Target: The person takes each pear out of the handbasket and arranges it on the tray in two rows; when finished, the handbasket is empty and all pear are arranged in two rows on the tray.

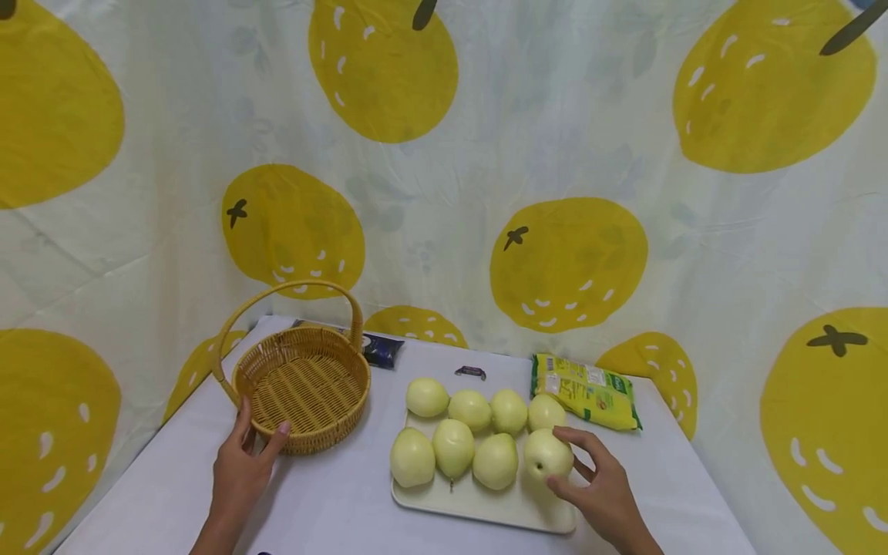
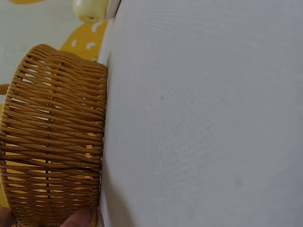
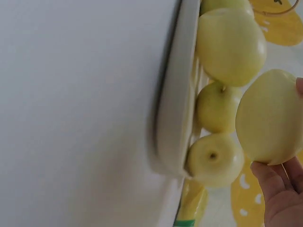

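Observation:
My left hand (image 1: 239, 470) rests against the near left side of a wicker basket (image 1: 315, 443), thumb and fingers spread straight along its wall. In the left wrist view, fingertips (image 2: 80, 217) touch the weave at the bottom edge. My right hand (image 1: 600, 489) pinches a pale yellow pear (image 1: 548, 455) between thumb and fingers at the right end of a cream tray (image 1: 486, 512). In the right wrist view this pear (image 3: 270, 118) is held above the others. Several more pears (image 1: 454, 447) lie in two rows on the tray.
A yellow-green packet (image 1: 586, 393) lies behind the tray on the right. A small dark wrapped candy (image 1: 471, 372) sits behind the pears. Behind the basket is a dark packet (image 1: 381, 351). The basket's tall handle (image 1: 305, 284) stands upright. A patterned curtain (image 1: 430, 169) hangs behind the white table (image 1: 333, 509).

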Demonstrator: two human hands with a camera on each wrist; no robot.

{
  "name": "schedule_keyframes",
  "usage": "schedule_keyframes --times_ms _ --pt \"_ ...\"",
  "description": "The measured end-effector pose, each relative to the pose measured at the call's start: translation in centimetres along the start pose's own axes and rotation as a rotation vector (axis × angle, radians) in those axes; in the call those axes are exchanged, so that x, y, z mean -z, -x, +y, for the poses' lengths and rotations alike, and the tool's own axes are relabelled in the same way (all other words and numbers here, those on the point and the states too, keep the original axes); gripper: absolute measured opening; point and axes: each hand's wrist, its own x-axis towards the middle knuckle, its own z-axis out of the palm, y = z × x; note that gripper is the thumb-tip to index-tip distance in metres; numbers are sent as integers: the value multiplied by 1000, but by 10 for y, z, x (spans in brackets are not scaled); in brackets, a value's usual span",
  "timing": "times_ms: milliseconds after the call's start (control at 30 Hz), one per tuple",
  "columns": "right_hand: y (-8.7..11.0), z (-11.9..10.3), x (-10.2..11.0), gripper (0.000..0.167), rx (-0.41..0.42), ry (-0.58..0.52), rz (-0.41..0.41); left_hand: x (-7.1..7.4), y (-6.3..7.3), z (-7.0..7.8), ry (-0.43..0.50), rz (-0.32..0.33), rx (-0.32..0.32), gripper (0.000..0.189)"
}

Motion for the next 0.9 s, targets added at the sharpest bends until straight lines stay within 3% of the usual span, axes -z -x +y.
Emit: schedule_keyframes --times_ms 133,267,600,900 --pt "2 11 2 65 -73 14 -44 1 1 -1 -2 -1 10 107" --pt "2 21 0 65 -74 28 -75 1 1 -1 -3 -2 10 107" --pt "0 28 2 65 14 33 -117 -8 4 0 6 -8 18 109" --pt "-1 28 2 63 170 3 -85 -7 5 3 -9 6 6 108"
